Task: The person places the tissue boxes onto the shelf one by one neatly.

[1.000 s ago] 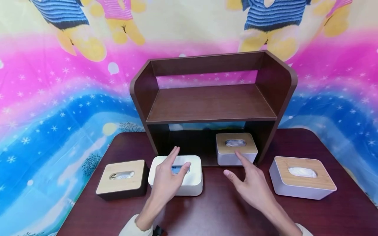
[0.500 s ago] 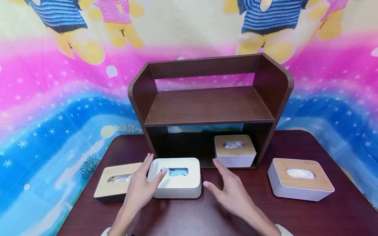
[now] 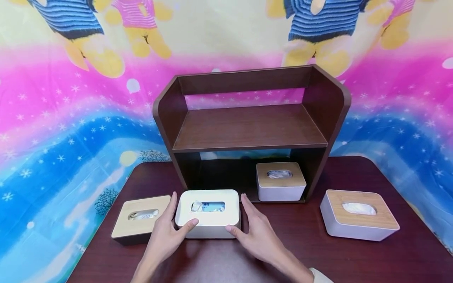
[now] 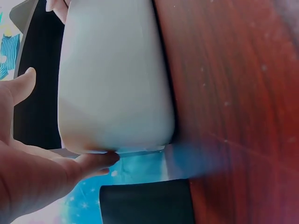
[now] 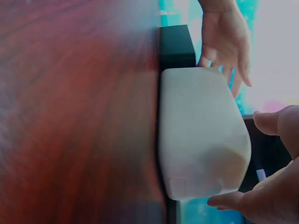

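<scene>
A white tissue box [image 3: 212, 232] with rounded corners sits on the table in front of the shelf. A blue-printed pack shows through its oval top slot. My left hand [image 3: 164, 236] is at its left end, fingers extended along the side and thumb held off the box in the left wrist view [image 4: 46, 172]. At the right end is my right hand [image 3: 260, 236], its fingers straight too. In the right wrist view, those fingertips [image 5: 224, 201] lie at the box's end, while the thumb stands apart. Whether the fingertips press on the box I cannot tell.
A dark brown two-tier shelf [image 3: 247, 127] stands behind, with a wood-topped tissue box [image 3: 281, 192] at the right of its lower tier. A dark tissue box with a pale lid [image 3: 131, 228] is left of my left hand; another wood-topped one [image 3: 354, 226] lies far right.
Both hands have moved left and now flank the white tissue box; the left hand was over it a second ago. The right hand has come in close to its right end. The boxes stay put.
</scene>
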`<state>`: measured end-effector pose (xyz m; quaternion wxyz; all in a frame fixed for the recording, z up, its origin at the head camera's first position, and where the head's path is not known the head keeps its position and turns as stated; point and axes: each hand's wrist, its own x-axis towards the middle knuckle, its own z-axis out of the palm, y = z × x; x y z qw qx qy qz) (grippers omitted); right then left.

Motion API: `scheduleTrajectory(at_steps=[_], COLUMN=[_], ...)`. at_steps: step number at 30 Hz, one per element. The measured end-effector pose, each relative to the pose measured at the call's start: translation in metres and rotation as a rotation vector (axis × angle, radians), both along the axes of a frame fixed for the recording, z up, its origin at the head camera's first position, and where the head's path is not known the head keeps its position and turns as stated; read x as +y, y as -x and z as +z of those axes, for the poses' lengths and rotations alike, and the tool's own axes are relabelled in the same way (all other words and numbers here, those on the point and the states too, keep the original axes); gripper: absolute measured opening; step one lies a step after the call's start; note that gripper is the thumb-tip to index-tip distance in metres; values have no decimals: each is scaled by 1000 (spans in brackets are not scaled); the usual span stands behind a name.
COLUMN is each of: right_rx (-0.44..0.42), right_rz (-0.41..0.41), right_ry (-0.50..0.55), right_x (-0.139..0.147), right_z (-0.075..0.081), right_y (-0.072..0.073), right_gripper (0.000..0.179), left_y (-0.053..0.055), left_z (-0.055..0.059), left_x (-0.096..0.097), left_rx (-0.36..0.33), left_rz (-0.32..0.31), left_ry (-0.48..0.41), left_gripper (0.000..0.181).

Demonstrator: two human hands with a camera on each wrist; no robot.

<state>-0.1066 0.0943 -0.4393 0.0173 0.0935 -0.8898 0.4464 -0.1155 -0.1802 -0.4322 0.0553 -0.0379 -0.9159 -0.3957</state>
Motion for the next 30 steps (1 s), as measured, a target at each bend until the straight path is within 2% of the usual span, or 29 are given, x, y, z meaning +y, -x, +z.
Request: scheduleTrajectory(at_steps=[6,11,16,20,24,30], right_rx=[30,57,41,34,76,114], right_rz=[18,23,35,27,0,-6], right_ry=[-5,4,27,22,-9,-34], right_x=[-5,-7,-7,-9,-10,-10], right_z=[-10,-13,-15,-15,-16,-16], right_y=[-2,-3,-3,-3,-4,-6], right_gripper=[97,93,88,84,81,78], left_y=[-3,-4,-4,-4,-4,-4], left_z=[-5,-9,-9,-8,-7,-8], left_x=[-2,-3,-5,-9,-13,-17], left_rx=[-54,-100,-140,-127,-117,-132], left_rz=[10,-7,-9,-5,-3,1], left_ry=[-16,-108,-166,-161,-155,-206], left_gripper=[113,113,103,93,83,74])
